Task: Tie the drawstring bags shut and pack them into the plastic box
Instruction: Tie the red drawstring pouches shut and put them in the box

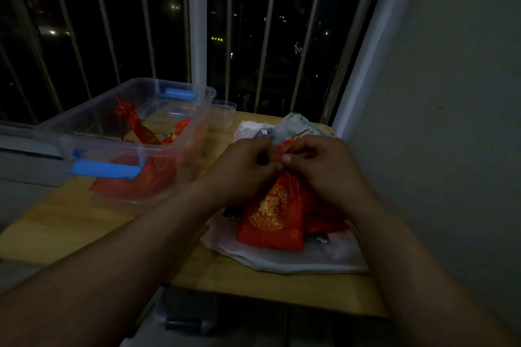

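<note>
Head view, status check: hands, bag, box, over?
Left hand and right hand both pinching red bag at its neck. Plastic box open, packed bags inside. Nothing between bag and box.

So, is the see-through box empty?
No, red drawstring bags are lying inside the plastic box.

We see both hands, left hand (pixel 242 169) and right hand (pixel 318 166), pinching the red drawstring bag (pixel 272 217) at its neck, beside the plastic box (pixel 124 132) on the surface (pixel 84 220).
</note>
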